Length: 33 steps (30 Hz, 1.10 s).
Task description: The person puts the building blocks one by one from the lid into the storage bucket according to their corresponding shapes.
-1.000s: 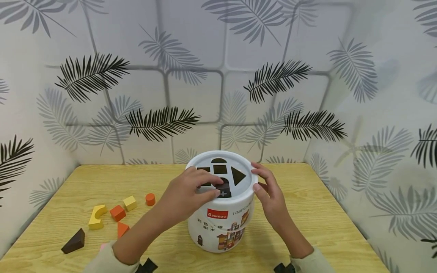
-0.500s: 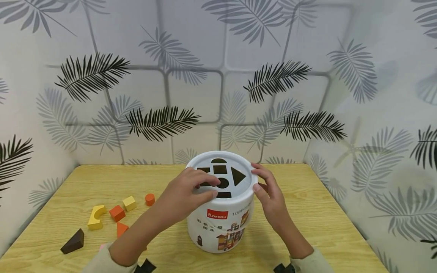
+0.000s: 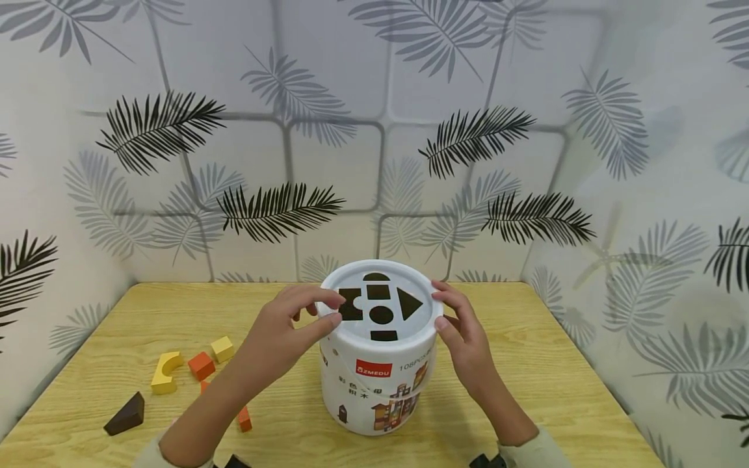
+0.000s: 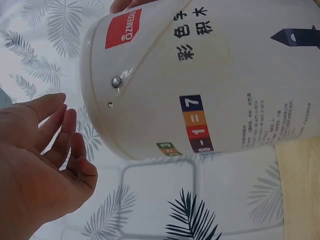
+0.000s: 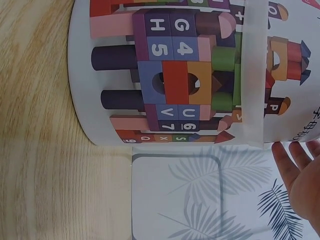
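Note:
A white toy-block bucket (image 3: 374, 390) stands upright, its lid (image 3: 418, 328) cut with shaped holes, among them a triangle and a circle. My left hand (image 3: 272, 338) is at the lid's left rim, thumb and forefinger a little apart with nothing between them. In the left wrist view, a gap shows between the left hand (image 4: 47, 155) and the bucket (image 4: 220, 75). On the other side, the fingertips and thumb of my right hand (image 3: 465, 335) rest against the rim. The right wrist view catches its extended fingers touching the bucket wall (image 5: 82, 100).
Loose blocks lie left of the bucket: a yellow arch block (image 3: 166, 374), a red cube (image 3: 201, 366), a yellow cube (image 3: 222, 349) and a dark brown block (image 3: 125, 415). An orange block (image 3: 244, 419) shows beside the left forearm. A leaf-patterned backdrop (image 3: 333, 162) stands behind the table.
The dark block with a plus sign, pinched by my left hand at the lid's front hole, has gone from sight. My left hand has moved leftward to the rim; my right has stayed.

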Each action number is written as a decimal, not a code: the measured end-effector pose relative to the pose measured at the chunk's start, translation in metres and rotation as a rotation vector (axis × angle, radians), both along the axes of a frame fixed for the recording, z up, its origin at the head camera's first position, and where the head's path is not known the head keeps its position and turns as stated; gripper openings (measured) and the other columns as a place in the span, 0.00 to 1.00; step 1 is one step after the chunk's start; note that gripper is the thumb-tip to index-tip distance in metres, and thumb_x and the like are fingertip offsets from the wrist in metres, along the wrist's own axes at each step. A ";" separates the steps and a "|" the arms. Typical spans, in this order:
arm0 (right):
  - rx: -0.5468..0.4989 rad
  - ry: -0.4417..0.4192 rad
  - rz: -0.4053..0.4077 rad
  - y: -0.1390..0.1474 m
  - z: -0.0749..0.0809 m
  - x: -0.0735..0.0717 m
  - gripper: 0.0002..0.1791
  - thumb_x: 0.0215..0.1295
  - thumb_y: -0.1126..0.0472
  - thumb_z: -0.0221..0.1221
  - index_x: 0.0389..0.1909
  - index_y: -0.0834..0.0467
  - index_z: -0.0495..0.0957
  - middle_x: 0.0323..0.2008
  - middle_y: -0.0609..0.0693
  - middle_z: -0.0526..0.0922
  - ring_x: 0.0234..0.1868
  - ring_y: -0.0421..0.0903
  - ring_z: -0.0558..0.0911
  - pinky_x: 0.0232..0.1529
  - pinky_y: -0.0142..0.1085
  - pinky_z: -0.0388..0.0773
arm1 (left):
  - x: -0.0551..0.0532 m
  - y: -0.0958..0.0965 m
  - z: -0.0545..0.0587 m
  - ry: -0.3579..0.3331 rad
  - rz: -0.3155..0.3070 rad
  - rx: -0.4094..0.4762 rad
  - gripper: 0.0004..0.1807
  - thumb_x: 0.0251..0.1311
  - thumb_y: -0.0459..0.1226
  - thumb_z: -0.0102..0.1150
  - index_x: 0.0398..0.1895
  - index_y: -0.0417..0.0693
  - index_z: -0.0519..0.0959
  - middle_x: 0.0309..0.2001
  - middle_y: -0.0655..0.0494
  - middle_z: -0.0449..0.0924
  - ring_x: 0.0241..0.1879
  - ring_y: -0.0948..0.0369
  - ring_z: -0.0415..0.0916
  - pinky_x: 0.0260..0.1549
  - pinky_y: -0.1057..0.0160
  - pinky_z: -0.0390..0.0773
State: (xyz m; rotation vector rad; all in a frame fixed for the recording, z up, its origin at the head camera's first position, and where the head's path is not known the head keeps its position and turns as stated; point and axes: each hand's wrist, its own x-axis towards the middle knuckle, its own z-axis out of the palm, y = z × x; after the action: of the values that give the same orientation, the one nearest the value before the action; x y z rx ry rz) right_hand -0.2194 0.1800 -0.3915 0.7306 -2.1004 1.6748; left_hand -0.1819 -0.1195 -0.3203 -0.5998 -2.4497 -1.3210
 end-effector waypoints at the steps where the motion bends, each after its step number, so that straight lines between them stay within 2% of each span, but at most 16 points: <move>1: -0.003 -0.001 0.000 0.000 0.000 0.000 0.19 0.76 0.66 0.48 0.65 0.59 0.69 0.74 0.52 0.64 0.62 0.45 0.77 0.54 0.31 0.79 | 0.000 -0.005 -0.001 0.010 0.015 0.004 0.11 0.64 0.40 0.67 0.49 0.60 0.84 0.47 0.67 0.81 0.45 0.62 0.71 0.44 0.58 0.71; 4: -0.007 0.001 0.002 0.000 0.000 0.000 0.19 0.76 0.66 0.48 0.65 0.59 0.69 0.74 0.51 0.64 0.62 0.46 0.77 0.54 0.31 0.79 | 0.000 -0.018 -0.004 0.024 0.053 0.017 0.11 0.65 0.41 0.66 0.50 0.60 0.84 0.47 0.66 0.82 0.44 0.61 0.72 0.44 0.59 0.70; 8: -0.007 0.012 0.008 0.001 0.000 0.000 0.20 0.75 0.67 0.48 0.65 0.59 0.69 0.73 0.52 0.64 0.63 0.45 0.77 0.53 0.31 0.79 | -0.001 -0.034 -0.012 0.008 0.107 0.020 0.11 0.67 0.44 0.64 0.52 0.61 0.83 0.46 0.65 0.82 0.43 0.63 0.72 0.44 0.60 0.69; 13: -0.001 0.011 0.011 0.001 0.000 -0.001 0.20 0.76 0.67 0.47 0.65 0.60 0.69 0.74 0.53 0.64 0.63 0.43 0.76 0.54 0.31 0.78 | -0.007 -0.053 -0.029 -0.021 0.163 0.026 0.12 0.68 0.46 0.63 0.53 0.59 0.83 0.46 0.64 0.82 0.42 0.65 0.71 0.44 0.63 0.68; 19: 0.004 -0.005 0.025 0.001 0.000 -0.001 0.19 0.77 0.65 0.47 0.66 0.61 0.67 0.74 0.54 0.63 0.66 0.44 0.73 0.56 0.31 0.78 | -0.020 -0.078 -0.051 -0.035 0.181 0.005 0.13 0.70 0.47 0.61 0.54 0.58 0.82 0.48 0.62 0.82 0.41 0.66 0.73 0.42 0.69 0.70; 28: -0.003 0.013 0.022 0.000 0.000 0.000 0.19 0.76 0.67 0.47 0.65 0.60 0.68 0.74 0.54 0.64 0.65 0.40 0.74 0.55 0.30 0.78 | -0.044 -0.110 -0.080 -0.175 0.188 -0.046 0.20 0.71 0.48 0.59 0.58 0.48 0.80 0.52 0.51 0.81 0.47 0.56 0.71 0.37 0.65 0.75; 33: -0.002 0.008 0.012 -0.001 0.000 0.001 0.19 0.76 0.67 0.48 0.65 0.60 0.69 0.74 0.53 0.64 0.65 0.42 0.75 0.55 0.31 0.78 | -0.053 -0.123 -0.092 -0.233 0.197 -0.110 0.21 0.71 0.47 0.59 0.60 0.46 0.79 0.53 0.47 0.81 0.50 0.51 0.73 0.39 0.61 0.77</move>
State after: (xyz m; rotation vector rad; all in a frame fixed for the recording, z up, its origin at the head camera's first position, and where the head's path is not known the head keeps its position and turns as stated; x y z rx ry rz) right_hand -0.2188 0.1790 -0.3913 0.7500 -2.0923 1.6775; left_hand -0.2349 -0.2430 -0.4128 -0.2311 -2.6999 -1.2447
